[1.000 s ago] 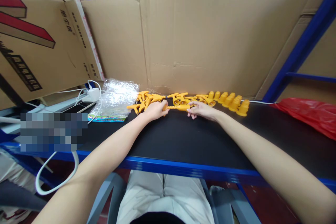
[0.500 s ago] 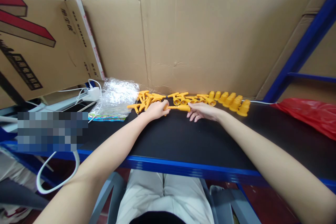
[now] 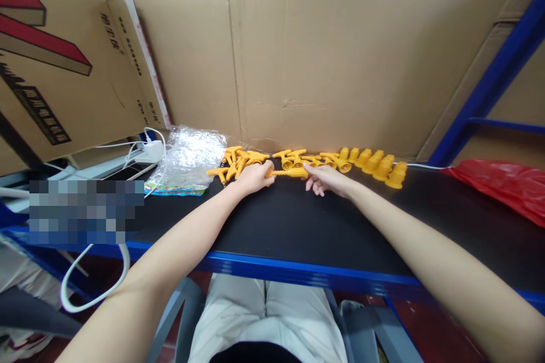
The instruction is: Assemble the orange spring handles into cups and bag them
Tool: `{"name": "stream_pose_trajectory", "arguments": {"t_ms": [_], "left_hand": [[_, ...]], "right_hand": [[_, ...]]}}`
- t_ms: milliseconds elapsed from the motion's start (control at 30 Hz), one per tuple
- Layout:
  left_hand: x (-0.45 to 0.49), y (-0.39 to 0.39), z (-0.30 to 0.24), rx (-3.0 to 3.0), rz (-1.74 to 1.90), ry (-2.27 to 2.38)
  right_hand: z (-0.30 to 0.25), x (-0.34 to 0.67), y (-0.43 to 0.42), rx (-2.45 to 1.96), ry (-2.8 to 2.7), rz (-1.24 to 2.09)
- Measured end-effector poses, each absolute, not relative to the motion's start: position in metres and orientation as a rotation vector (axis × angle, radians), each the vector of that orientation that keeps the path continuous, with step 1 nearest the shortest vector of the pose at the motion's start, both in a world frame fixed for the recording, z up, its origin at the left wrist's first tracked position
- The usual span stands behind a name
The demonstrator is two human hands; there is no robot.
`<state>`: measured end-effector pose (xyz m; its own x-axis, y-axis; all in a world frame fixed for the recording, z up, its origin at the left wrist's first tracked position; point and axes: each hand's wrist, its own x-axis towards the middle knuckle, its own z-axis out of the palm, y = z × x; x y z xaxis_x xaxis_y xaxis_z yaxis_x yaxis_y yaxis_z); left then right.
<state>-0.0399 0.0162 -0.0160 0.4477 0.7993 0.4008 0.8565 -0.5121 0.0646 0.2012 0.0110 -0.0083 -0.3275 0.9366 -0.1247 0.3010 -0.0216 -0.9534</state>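
Note:
A yellow plastic piece with a ridged, screw-like shaft and a thicker sleeve (image 3: 293,172) lies level between my hands, just above the black tabletop. My left hand (image 3: 255,178) is closed round its left end, hiding that part. At the sleeve's right end, my right hand (image 3: 326,179) pinches with thumb and finger, the other fingers loosely curled below. Several yellow T-handled pieces (image 3: 232,169) lie heaped beside my left hand. Behind my hands runs a row of similar T-handled pieces with round cup ends (image 3: 344,167). Yellow stepped cones (image 3: 395,176) stand upright to the right.
Clear plastic wrap (image 3: 193,150) lies at the left by a white charger (image 3: 152,151) with cables. Cardboard (image 3: 323,68) walls the back. A red plastic bag (image 3: 502,184) is at the right. The table's blue front edge (image 3: 298,272) runs before my lap.
My right hand has shifted very slightly, with its fingers curled in a bit more at the sleeve's end. My left hand keeps its hold in the same place.

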Motion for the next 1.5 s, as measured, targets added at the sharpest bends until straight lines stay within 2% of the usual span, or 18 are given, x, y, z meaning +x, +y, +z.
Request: {"name": "stream_pose_trajectory", "arguments": {"t_ms": [200, 633, 1067, 1500], "left_hand": [[-0.039, 0.017, -0.017, -2.544, -0.607, -1.434], [-0.042, 0.019, -0.019, -2.523, -0.605, -1.464], [-0.038, 0.014, -0.014, -2.525, -0.605, -1.510], [-0.040, 0.015, -0.016, -2.518, -0.610, -1.513]], "right_hand": [[-0.007, 0.209, 0.008, -1.159, -1.706, 1.426], [-0.011, 0.204, 0.009, -1.179, -1.773, 1.253], [-0.009, 0.200, 0.009, -1.264, -1.702, 1.286], [-0.014, 0.208, 0.012, -1.107, -1.795, 1.269]]}}
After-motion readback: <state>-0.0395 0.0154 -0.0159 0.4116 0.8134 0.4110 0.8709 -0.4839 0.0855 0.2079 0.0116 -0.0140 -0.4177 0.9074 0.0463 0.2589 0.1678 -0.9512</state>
